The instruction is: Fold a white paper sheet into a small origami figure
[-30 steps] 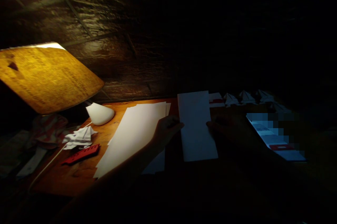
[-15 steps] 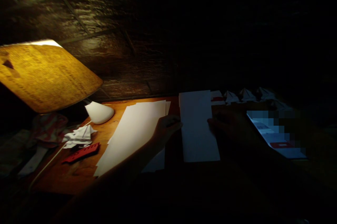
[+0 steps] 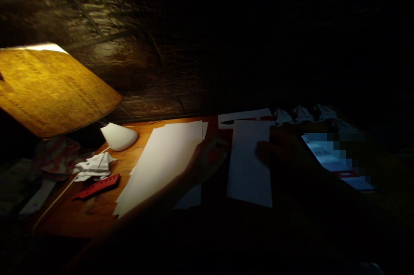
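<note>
A narrow folded sheet of paper (image 3: 249,167) stands out pale against the dark right half of the table. My right hand (image 3: 280,152) grips it at its right edge, thumb on the front face. My left hand (image 3: 210,158) is just off the paper's left edge, fingers curled in, with nothing visible in them. Under and beside the left forearm lies a stack of white sheets (image 3: 161,158). Behind the folded sheet, a white paper strip (image 3: 244,114) lies with a dark pointed, red-handled tool (image 3: 261,118), its kind unclear.
On the left stand a lamp base (image 3: 119,138) and yellow lampshade (image 3: 58,89). Near them lie a folded paper shape (image 3: 95,166), a red toothed piece (image 3: 97,186) and a cord (image 3: 54,204). Several pointed paper shapes (image 3: 303,114) line the back right. A lit, partly pixelated screen (image 3: 336,165) lies right.
The folded sheet has moved right and slightly toward me. My left hand has come off its edge, while the right thumb has moved onto its face. The red-handled tool behind shows more.
</note>
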`<move>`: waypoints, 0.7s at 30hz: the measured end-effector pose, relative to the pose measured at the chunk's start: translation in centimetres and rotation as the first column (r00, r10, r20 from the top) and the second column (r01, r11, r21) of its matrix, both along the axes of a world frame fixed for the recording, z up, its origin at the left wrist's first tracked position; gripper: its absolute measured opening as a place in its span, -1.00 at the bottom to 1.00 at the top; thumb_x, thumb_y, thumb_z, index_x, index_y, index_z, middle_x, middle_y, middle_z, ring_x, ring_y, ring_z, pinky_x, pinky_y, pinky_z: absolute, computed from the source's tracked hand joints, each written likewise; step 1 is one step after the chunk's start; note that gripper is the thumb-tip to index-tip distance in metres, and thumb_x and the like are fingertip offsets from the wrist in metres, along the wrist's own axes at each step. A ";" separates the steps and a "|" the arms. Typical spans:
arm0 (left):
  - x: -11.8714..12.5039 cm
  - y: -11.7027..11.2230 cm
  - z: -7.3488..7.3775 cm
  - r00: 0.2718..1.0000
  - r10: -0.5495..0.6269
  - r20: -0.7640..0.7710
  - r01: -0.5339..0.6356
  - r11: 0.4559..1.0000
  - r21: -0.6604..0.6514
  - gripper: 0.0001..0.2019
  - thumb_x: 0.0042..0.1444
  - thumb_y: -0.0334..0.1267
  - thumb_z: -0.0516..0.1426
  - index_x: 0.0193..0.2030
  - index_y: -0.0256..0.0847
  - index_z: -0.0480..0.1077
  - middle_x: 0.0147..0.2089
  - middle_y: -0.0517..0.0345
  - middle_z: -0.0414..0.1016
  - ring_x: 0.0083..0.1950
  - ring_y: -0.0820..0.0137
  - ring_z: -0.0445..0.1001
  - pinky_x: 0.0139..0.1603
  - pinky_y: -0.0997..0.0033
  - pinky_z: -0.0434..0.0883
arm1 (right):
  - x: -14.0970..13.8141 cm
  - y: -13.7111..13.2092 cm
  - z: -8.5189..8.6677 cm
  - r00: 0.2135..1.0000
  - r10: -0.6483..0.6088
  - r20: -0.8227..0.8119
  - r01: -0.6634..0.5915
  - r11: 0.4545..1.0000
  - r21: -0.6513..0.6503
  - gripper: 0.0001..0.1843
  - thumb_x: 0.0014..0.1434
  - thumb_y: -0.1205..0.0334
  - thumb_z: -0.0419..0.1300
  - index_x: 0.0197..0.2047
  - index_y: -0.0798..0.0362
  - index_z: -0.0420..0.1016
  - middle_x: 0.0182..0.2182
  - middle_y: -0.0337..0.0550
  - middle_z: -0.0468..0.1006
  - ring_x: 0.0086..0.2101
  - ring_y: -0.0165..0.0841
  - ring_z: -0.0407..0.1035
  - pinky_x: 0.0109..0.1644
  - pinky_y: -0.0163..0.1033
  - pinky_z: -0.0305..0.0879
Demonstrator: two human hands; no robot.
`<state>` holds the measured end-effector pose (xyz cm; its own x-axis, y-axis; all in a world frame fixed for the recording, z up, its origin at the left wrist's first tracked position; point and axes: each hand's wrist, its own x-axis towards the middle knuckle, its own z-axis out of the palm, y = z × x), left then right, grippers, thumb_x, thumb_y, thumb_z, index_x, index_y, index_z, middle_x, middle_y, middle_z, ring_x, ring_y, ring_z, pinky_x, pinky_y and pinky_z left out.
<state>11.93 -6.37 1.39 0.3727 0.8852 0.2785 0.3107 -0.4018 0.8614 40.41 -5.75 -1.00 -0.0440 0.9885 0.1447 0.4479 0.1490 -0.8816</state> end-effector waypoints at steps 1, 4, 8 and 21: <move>-0.2 0.0 0.1 0.990 -0.057 -0.126 0.072 0.990 0.120 -0.82 0.20 -0.26 0.22 -0.06 -0.14 0.53 -0.05 0.04 0.50 0.01 0.24 0.48 0.07 0.20 0.41 | 0.2 0.2 -0.3 0.999 -0.010 0.031 0.010 1.000 0.004 -0.79 0.19 0.07 0.29 -0.16 -0.05 0.66 -0.18 -0.05 0.73 -0.21 -0.08 0.59 -0.13 0.03 0.50; -0.7 -0.2 0.3 0.883 -0.141 -0.448 0.299 0.905 0.304 -0.73 0.29 -0.31 0.14 0.09 -0.10 0.52 0.05 0.00 0.48 0.09 0.17 0.45 0.10 0.12 0.43 | 0.4 0.5 -0.8 0.995 -0.038 0.096 0.038 0.999 0.004 -0.81 0.15 0.06 0.29 -0.24 -0.02 0.63 -0.28 -0.08 0.70 -0.32 -0.15 0.54 -0.24 -0.07 0.44; -0.5 -0.3 -0.1 0.789 -0.130 -0.601 0.366 0.884 0.289 -0.70 0.28 -0.28 0.19 0.14 -0.12 0.49 0.09 -0.03 0.48 0.14 0.10 0.43 0.16 0.02 0.43 | 0.4 0.4 -0.6 0.985 -0.073 0.158 0.070 0.997 0.025 -0.80 0.13 0.05 0.30 -0.30 0.00 0.60 -0.35 -0.08 0.67 -0.37 -0.19 0.51 -0.30 -0.12 0.38; -0.3 -0.4 0.0 0.761 -0.077 -0.644 0.346 0.888 0.302 -0.54 0.20 -0.19 0.28 0.22 -0.14 0.39 0.22 -0.05 0.48 0.22 0.02 0.43 0.21 -0.06 0.40 | 0.8 2.0 -1.9 0.984 -0.180 -0.020 0.181 0.973 0.147 -0.51 0.01 0.23 0.35 0.04 0.05 0.46 -0.13 0.05 0.68 -0.16 -0.10 0.59 -0.02 0.05 0.51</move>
<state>11.60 -6.81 1.39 0.7425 0.6316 0.2232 0.5705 -0.7708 0.2835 41.19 -3.78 -2.85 0.1342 0.9479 0.2890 0.4733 0.1949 -0.8590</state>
